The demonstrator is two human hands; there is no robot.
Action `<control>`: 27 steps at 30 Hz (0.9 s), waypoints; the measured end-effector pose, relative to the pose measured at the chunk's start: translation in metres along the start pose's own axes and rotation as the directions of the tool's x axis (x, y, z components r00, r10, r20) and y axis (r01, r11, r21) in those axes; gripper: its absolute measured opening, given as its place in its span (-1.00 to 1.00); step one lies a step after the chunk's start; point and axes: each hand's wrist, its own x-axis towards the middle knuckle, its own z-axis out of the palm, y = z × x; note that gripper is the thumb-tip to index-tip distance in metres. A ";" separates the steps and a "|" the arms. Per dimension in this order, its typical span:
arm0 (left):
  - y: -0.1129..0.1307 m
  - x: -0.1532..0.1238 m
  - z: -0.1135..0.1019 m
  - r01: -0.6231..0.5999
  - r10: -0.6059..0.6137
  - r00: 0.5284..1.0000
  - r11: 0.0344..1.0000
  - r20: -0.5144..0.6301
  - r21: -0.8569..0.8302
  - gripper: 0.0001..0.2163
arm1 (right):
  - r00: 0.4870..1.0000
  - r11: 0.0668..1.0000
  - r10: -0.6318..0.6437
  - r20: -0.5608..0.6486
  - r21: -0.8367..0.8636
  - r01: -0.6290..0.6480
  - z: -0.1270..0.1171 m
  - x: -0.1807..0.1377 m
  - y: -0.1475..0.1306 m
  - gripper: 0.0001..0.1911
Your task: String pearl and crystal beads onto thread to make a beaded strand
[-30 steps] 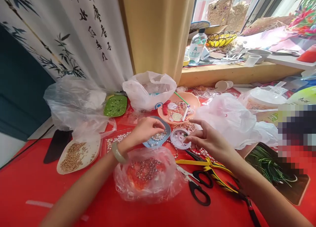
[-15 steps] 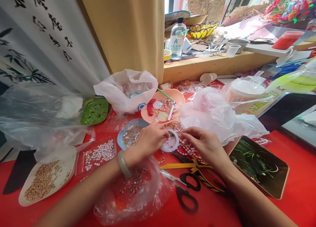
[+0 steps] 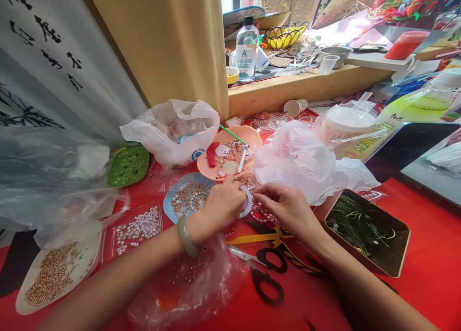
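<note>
My left hand [image 3: 224, 199], a pale green bangle [image 3: 187, 237] on its wrist, is closed with its fingertips hidden. It overlaps a round white dish-like piece [image 3: 247, 204], only partly visible; I cannot tell whether it grips it. Just to the right, my right hand [image 3: 283, 203] is closed in a pinch; whatever it holds is too small to make out. Strung pearly beads [image 3: 262, 214] lie beneath its fingers. Nearer me are black-handled scissors [image 3: 268, 275] and yellow-and-black pliers [image 3: 279, 242]. A blue dish [image 3: 176, 196] of beads sits left of my left hand.
Around the red table [image 3: 432, 225] stand a pink dish [image 3: 205, 165], a clear tray [image 3: 108, 244] of pearls, a cream dish [image 3: 25, 297] of gold beads, a dark box [image 3: 391, 263] with green strands, white plastic bags [image 3: 298, 151] and a clear bag [image 3: 216, 283].
The view has turned slightly, so objects sit farther left. Relative to them, my left hand has moved right and covers more of the white piece. My right hand stays in its pinch.
</note>
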 end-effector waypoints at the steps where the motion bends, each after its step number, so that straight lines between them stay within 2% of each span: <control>1: 0.000 0.000 0.000 0.011 -0.011 1.000 1.000 0.005 -0.008 -0.85 | 1.000 1.000 -0.005 0.000 0.002 0.005 0.000 0.000 0.000 -0.81; 8: 0.000 -0.003 -0.002 0.062 -0.055 0.995 0.994 0.087 -0.085 -0.84 | 0.999 0.999 -0.042 0.007 0.030 0.042 0.002 -0.001 0.000 -0.82; 10: -0.004 -0.005 -0.006 0.108 -0.094 0.992 0.975 0.081 -0.195 -0.84 | 0.999 0.998 -0.038 0.016 0.048 0.037 0.002 -0.001 -0.001 -0.82; 12: -0.010 -0.009 -0.013 0.179 -0.176 0.983 0.904 0.044 -0.388 -0.86 | 0.999 0.995 -0.023 0.030 0.095 0.020 0.003 -0.001 -0.002 -0.82; 14: -0.015 -0.016 -0.024 0.254 -0.311 0.950 0.725 0.024 -0.640 -0.89 | 0.999 0.982 0.008 0.049 0.187 -0.017 0.003 -0.002 -0.004 -0.82; 17: -0.017 -0.031 -0.040 0.302 -0.489 0.859 0.242 0.153 -0.922 -0.90 | 0.994 0.930 0.056 0.093 0.357 -0.086 0.005 -0.004 -0.009 -0.80; 19: -0.013 -0.043 -0.045 0.275 -0.513 0.815 -0.068 0.270 -0.959 -0.89 | 0.988 0.892 0.073 0.132 0.435 -0.124 0.006 -0.009 -0.015 -0.80; 21: -0.006 -0.053 -0.042 0.260 -0.469 0.798 -0.300 0.379 -0.918 -0.89 | 0.983 0.870 0.065 0.172 0.473 -0.140 0.008 -0.016 -0.022 -0.82; 24: 0.001 -0.061 -0.030 0.265 -0.377 0.787 -0.508 0.489 -0.819 -0.88 | 0.978 0.870 0.037 0.206 0.475 -0.133 0.012 -0.025 -0.031 -0.84; 27: 0.004 -0.062 -0.019 0.249 -0.342 0.777 -0.606 0.529 -0.756 -0.83 | 0.966 0.885 0.050 0.255 0.437 -0.161 0.016 -0.031 -0.036 -0.83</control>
